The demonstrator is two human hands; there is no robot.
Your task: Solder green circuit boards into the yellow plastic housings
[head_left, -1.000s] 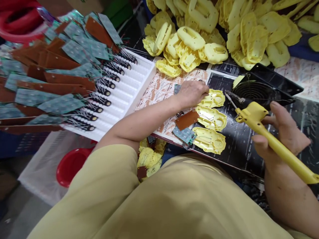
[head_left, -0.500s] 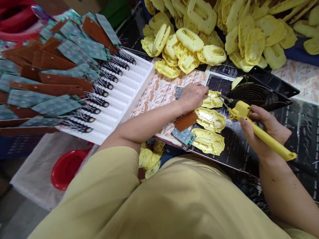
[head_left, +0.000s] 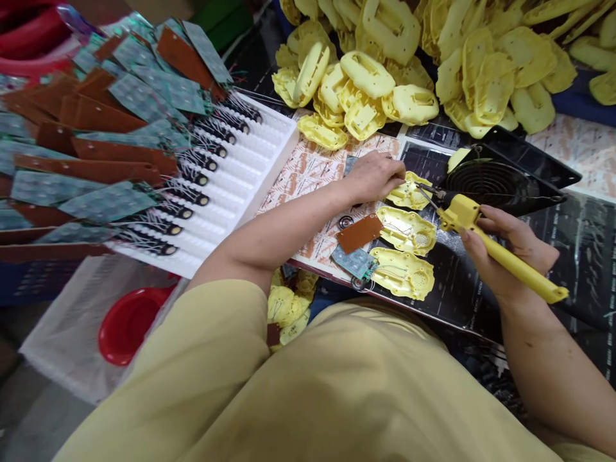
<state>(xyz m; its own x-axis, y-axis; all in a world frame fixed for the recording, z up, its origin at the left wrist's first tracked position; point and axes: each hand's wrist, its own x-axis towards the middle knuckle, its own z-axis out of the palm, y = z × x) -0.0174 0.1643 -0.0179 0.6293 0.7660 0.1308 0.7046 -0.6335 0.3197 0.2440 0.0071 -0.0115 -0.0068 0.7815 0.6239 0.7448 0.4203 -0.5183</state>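
Note:
My right hand (head_left: 514,250) is wrapped round the handle of a yellow soldering gun (head_left: 510,253). The gun's thin metal tip points left, over the farthest of three yellow plastic shells (head_left: 412,196). At that shell's left end my left hand (head_left: 378,176) is closed in a pinch; what its fingertips hold is hidden. Below lie the middle shell (head_left: 409,230) and the nearest shell (head_left: 404,274), each with thin wires inside. A brown circuit board (head_left: 360,233) touches the middle shell, and a grey-green circuit board (head_left: 355,261) is wired to the nearest one.
A white ridged foam tray (head_left: 260,173) on the left bears many wired circuit boards (head_left: 129,115). Heaps of yellow shells (head_left: 366,77) stand at the back. Beside the gun is a black soldering fume fan (head_left: 486,173). A red basin (head_left: 128,327) sits low at left.
The gun and my right hand have shifted slightly left and up. My left forearm has moved a little, uncovering a small round black part beside the brown board.

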